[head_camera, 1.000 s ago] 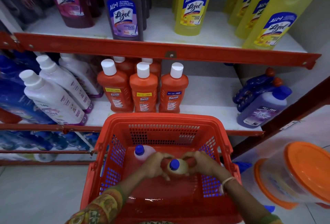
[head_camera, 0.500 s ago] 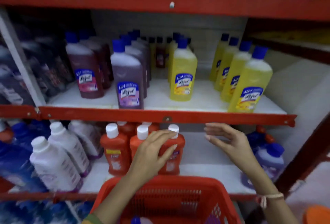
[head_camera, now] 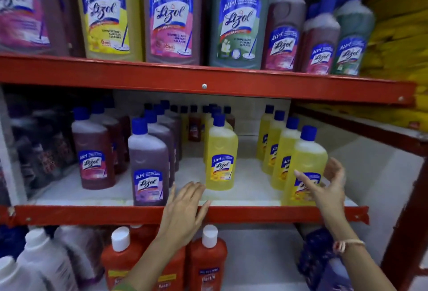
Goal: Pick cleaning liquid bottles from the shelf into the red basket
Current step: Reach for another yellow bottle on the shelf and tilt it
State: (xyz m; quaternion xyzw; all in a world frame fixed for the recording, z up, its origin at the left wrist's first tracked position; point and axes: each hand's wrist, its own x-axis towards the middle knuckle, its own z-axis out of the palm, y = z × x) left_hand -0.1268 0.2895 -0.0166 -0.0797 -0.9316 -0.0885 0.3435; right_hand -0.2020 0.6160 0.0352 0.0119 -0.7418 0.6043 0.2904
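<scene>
On the middle shelf (head_camera: 245, 179) stand rows of blue-capped bottles. A lone yellow bottle (head_camera: 221, 158) is in the centre, a purple bottle (head_camera: 148, 165) is to its left, and a row of yellow bottles is on the right. My left hand (head_camera: 185, 209) hovers open over the shelf's red front edge, between the purple and the centre yellow bottle, touching neither. My right hand (head_camera: 328, 188) is open with fingers spread just in front of the nearest right yellow bottle (head_camera: 305, 165). The red basket is out of view.
Large bottles (head_camera: 171, 15) fill the top shelf. Orange bottles with white caps (head_camera: 208, 260) and white bottles (head_camera: 41, 260) stand on the shelf below, under my arms. A dark red bottle (head_camera: 92, 151) stands at the middle shelf's left. A red upright post (head_camera: 407, 232) bounds the right side.
Both hands left the bottle in the basket and rose to the middle shelf. The view tilted upward, so the basket has dropped out of sight.
</scene>
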